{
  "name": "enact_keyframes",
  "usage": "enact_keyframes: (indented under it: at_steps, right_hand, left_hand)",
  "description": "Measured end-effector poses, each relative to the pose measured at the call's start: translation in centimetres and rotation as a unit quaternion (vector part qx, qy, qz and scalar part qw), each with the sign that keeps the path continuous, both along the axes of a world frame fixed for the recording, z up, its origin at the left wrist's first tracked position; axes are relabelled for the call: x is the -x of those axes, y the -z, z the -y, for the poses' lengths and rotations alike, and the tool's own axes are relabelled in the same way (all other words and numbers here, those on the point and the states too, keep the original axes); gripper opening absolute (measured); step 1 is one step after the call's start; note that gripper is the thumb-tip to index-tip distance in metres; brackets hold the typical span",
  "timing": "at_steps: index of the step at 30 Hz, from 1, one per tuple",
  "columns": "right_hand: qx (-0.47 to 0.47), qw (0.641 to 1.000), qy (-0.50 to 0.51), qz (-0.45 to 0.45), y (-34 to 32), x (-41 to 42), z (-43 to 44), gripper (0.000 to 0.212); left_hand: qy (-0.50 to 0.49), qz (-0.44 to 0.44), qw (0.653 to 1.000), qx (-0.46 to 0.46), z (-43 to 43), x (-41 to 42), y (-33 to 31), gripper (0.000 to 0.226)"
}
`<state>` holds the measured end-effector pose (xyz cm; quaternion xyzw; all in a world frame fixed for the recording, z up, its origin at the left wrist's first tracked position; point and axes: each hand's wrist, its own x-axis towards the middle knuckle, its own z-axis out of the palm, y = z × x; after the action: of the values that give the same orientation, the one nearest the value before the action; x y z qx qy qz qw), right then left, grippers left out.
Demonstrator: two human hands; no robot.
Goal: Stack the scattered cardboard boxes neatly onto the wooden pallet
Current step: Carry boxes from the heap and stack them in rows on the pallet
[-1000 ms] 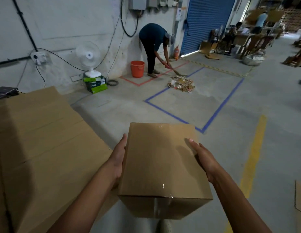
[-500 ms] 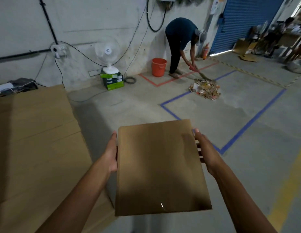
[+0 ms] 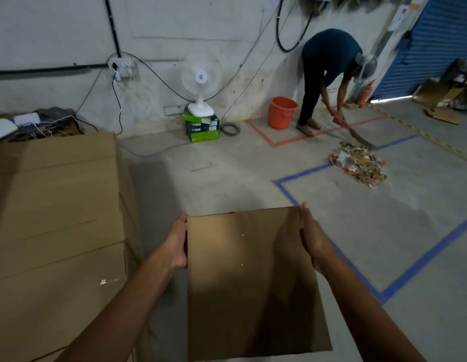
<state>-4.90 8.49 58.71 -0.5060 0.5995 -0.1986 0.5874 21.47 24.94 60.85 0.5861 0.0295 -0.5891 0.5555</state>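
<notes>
Nearest me, a plain brown cardboard box [image 3: 250,278] hung in the air, broad face up, carried between both hands. My left hand [image 3: 178,244] gripped its left edge and my right hand [image 3: 312,239] gripped its right edge, with the fingers hidden down the sides. The box looked matte, smooth and sharp-cornered.

I judged this the carrying step. The next move called for swinging it left and lowering it square onto the stack of boxes [image 3: 57,205] just beside it, edges lined up. That stack was the same dull card, with a glint of clear tape. No pallet showed under it.

Farther off, blue tape lines [image 3: 423,259] crossed the grey concrete floor [image 3: 227,173]. By the rough white wall [image 3: 57,30] stood a white fan [image 3: 200,79], a round orange bucket [image 3: 282,112] and a person [image 3: 329,69] sweeping a litter pile [image 3: 357,165].
</notes>
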Motion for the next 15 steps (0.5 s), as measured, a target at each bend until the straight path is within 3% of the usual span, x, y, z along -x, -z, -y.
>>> enact_keyframes:
  at_steps: [3,6,9,11,13,15]
  right_hand:
    - [-0.031,0.999,-0.003,0.014,-6.0,-6.0,2.4,0.1]
    - [-0.069,0.994,-0.04,0.074,-6.7,-9.5,6.7,0.093]
    - [-0.083,0.988,-0.073,0.111,-6.5,-14.8,10.6,0.072]
    - [-0.053,0.992,-0.073,0.084,-5.8,-18.3,13.5,0.065]
    - [-0.021,0.995,-0.077,0.066,-5.3,-21.7,16.3,0.044]
    - [0.007,0.994,-0.097,0.054,-4.6,-25.0,19.7,0.043]
  left_hand:
    - [-0.034,0.011,0.999,0.016,3.6,-4.8,-1.3,0.031]
    - [-0.045,0.034,0.998,0.029,6.8,-8.0,-1.7,0.021]
    - [-0.082,0.047,0.994,0.061,9.6,-11.1,-1.4,0.01]
    - [-0.113,0.042,0.99,0.078,11.6,-13.1,-1.7,0.016]
    - [-0.149,0.044,0.984,0.092,13.9,-15.3,-1.6,0.024]
    - [-0.181,0.052,0.978,0.091,16.4,-17.5,-1.5,0.026]
